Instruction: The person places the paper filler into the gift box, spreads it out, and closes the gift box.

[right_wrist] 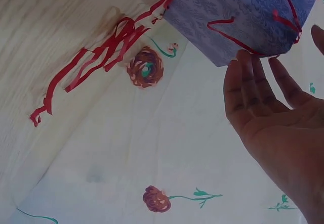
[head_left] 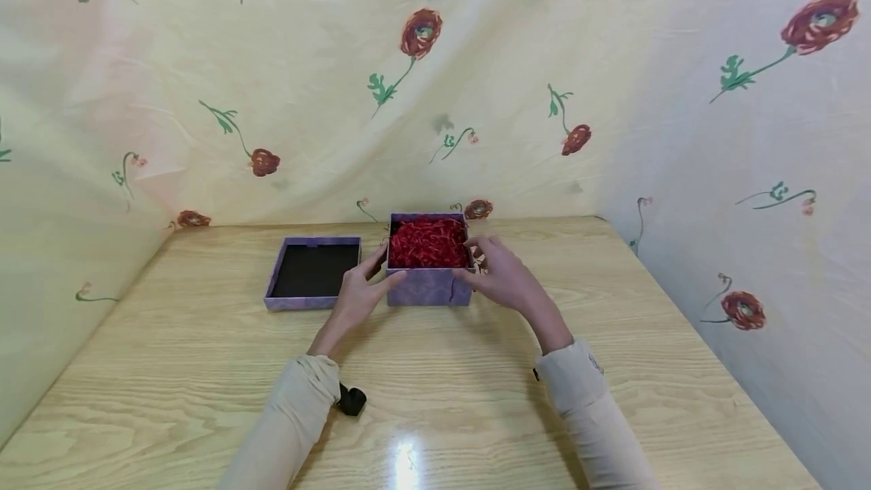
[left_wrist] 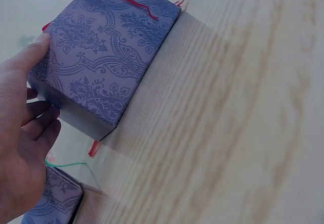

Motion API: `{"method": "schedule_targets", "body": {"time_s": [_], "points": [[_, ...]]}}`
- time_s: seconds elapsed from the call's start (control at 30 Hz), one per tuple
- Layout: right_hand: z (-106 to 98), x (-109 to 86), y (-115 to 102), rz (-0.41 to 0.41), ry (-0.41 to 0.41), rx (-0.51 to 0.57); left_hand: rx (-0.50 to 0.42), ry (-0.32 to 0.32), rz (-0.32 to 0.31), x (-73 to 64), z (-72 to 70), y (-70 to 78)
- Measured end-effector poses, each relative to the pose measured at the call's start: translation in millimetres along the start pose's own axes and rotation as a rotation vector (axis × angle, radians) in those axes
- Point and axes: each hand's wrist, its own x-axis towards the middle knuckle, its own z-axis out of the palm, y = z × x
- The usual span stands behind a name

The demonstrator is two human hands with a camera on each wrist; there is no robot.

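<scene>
A purple damask-patterned box (head_left: 429, 287), filled with red shredded paper (head_left: 429, 243), stands uncovered at the back of the table. My left hand (head_left: 358, 292) holds its left front corner, thumb at the front rim and fingers against the left side; in the left wrist view the same hand (left_wrist: 25, 118) grips that edge. On the opposite side, my right hand (head_left: 503, 272) touches the right rim with its fingertips, its thumb near the front corner. Seen from the right wrist, this hand (right_wrist: 273, 100) has loosely extended fingers beside red strands hanging down the box.
Left of the box lies a shallow purple lid (head_left: 299, 303), its black inside facing up. Loose red paper strips (right_wrist: 109, 47) lie beside the box's right side. Flowered cloth (head_left: 306, 97) hangs behind the wood-grain table (head_left: 442, 369) and along both sides.
</scene>
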Motion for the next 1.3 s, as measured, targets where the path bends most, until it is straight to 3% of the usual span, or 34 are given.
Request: {"method": "schedule_targets", "body": {"time_s": [0.23,0.87,1.03,1.3], "points": [[8,-3.3,-3,0.002,-0.004,-0.111,0.021,0.011,0.008,-1.7,0.1,0.0],[1,-7.1,-8,-0.108,0.069,-0.179,0.012,0.014,0.016,-1.0,-0.1,-0.9],[-7,5.9,-13,-0.126,0.082,-0.127,0.018,0.02,0.03,0.4,-0.1,0.5],[-5,46.5,-21,-0.15,0.029,-0.025,0.006,0.018,0.022,-0.2,-0.6,1.5]]}}
